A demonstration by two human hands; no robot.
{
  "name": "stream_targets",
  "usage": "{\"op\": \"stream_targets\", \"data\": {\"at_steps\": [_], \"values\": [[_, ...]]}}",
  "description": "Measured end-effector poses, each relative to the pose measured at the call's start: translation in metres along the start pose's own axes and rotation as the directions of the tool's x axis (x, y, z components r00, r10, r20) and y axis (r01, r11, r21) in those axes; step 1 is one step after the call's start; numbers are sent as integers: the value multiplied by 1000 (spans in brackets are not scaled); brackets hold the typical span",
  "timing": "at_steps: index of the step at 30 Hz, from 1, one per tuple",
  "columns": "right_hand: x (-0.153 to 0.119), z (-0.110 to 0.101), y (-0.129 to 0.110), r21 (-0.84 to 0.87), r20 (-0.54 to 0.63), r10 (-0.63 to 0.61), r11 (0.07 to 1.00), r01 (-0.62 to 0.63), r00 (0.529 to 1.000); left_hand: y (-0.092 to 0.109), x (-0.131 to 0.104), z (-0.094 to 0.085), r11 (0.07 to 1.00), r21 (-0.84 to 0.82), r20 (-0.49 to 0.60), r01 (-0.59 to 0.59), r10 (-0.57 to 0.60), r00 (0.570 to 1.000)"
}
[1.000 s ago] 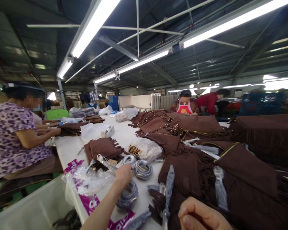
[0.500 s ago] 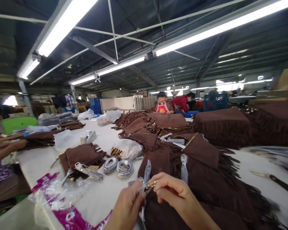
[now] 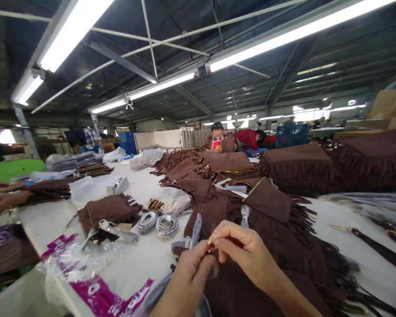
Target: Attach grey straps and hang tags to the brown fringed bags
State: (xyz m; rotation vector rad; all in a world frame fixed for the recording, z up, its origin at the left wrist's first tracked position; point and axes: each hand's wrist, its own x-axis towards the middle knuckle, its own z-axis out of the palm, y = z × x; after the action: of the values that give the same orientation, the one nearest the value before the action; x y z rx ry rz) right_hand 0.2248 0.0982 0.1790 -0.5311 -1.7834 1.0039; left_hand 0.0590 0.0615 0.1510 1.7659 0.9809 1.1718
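Between my fingertips is a small gold-coloured metal clasp (image 3: pixel 211 245). My right hand (image 3: pixel 246 251) pinches it between thumb and fingers. My left hand (image 3: pixel 193 273) is closed round its lower end, with a bit of clear plastic at the thumb. A grey plastic-wrapped strap (image 3: pixel 156 294) lies beneath my left wrist. Under and behind both hands are brown fringed bags (image 3: pixel 214 215), one with a gold zip edge. A wrapped piece (image 3: pixel 196 230) stands up just behind my left hand.
Two coiled wrapped straps (image 3: pixel 167 226) lie left of the bags, near a plastic bag of gold hardware (image 3: pixel 173 200). Purple-printed plastic (image 3: pixel 95 293) lies at the front left. A dark-handled tool (image 3: pixel 376 246) is at right. Co-workers sit across and at the left.
Both hands have shifted slightly right and come closer together round the gold clasp. More of the wrapped strap shows below my left hand. The view has turned a little right.
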Motion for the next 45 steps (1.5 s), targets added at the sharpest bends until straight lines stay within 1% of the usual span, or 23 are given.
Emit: {"op": "stream_targets", "data": {"at_steps": [2, 4, 6, 8, 10, 11, 13, 15, 16, 19, 21, 22, 24, 26, 28, 30, 32, 34, 36, 37, 39, 42, 45], "values": [[1, -5, 2, -43, -22, 39, 998, -40, 999, -13, -1, 5, 997, -37, 61, 70, -68, 996], [2, -7, 5, -77, -31, 51, 996, -54, 998, -25, -4, 5, 986, -87, 66, 140, -135, 989], [3, -6, 7, -153, -49, -6, 988, -1, 999, -32, -6, 3, 982, -79, -10, 172, -173, 985], [3, -4, 7, -316, -66, -101, 946, 75, 993, -32, -7, 0, 985, 0, -140, 173, -171, 975], [1, -3, 6, -527, -39, -141, 844, 100, 989, -30, -7, -2, 976, 141, -259, 168, -128, 957], [-1, -2, 6, -624, -21, -129, 776, 88, 991, -29, -6, -3, 959, 227, -304, 168, -94, 948], [-4, 0, 5, -767, 3, -81, 640, 55, 997, -29, -5, -4, 903, 394, -352, 171, -24, 936], [-7, 2, 5, -847, 10, -48, 531, 34, 999, -35, -5, -4, 836, 526, -355, 157, 47, 934], [-8, 4, 6, -870, 14, -37, 493, 30, 999, -40, -6, -4, 803, 580, -347, 137, 91, 934], [-7, 8, 8, -895, 44, 4, 445, 37, 999, -57, -7, -1, 712, 699, -323, 70, 227, 919], [-6, 10, 10, -879, 58, 16, 475, 44, 998, -68, -8, 2, 666, 744, -308, 52, 273, 911], [-5, 10, 11, -853, 60, 14, 520, 44, 998, -72, -8, 4, 651, 757, -299, 48, 280, 912], [-4, 11, 13, -766, 34, 10, 643, 20, 999, -78, -9, 7, 639, 768, -279, 38, 281, 918], [-2, 10, 15, -648, -7, 33, 761, -30, 999, -81, -11, 9, 662, 750, -259, 15, 273, 927], [-1, 8, 16, -540, 15, 66, 840, -47, 998, -79, -12, 10, 721, 692, -233, -39, 274, 933], [-1, 6, 17, -488, 108, 63, 873, -2, 992, -69, -12, 10, 808, 581, -202, -101, 263, 943], [-2, 5, 18, -492, 176, 39, 869, 54, 984, -51, -11, 8, 894, 432, -172, -116, 208, 963], [-2, 5, 19, -518, 193, 27, 852, 78, 981, -30, -9, 5, 951, 304, -145, -65, 114, 983], [-3, 6, 19, -521, 207, 21, 848, 92, 978, -13, -4, 3, 963, 269, -142, -17, 58, 988], [-3, 6, 19, -517, 219, 15, 850, 103, 976, -7, -2, 2, 955, 297, -158, -3, 52, 986], [-3, 8, 18, -511, 228, -1, 851, 120, 974, -1, 3, 2, 905, 424, -209, 26, 70, 975], [-3, 7, 15, -516, 216, 6, 850, 108, 976, -1, 8, 3, 762, 644, -223, 59, 113, 968], [-3, 0, 8, -480, 170, 0, 873, 83, 985, 5, 9, 0, 606, 796, -175, 5, 222, 959]]}}
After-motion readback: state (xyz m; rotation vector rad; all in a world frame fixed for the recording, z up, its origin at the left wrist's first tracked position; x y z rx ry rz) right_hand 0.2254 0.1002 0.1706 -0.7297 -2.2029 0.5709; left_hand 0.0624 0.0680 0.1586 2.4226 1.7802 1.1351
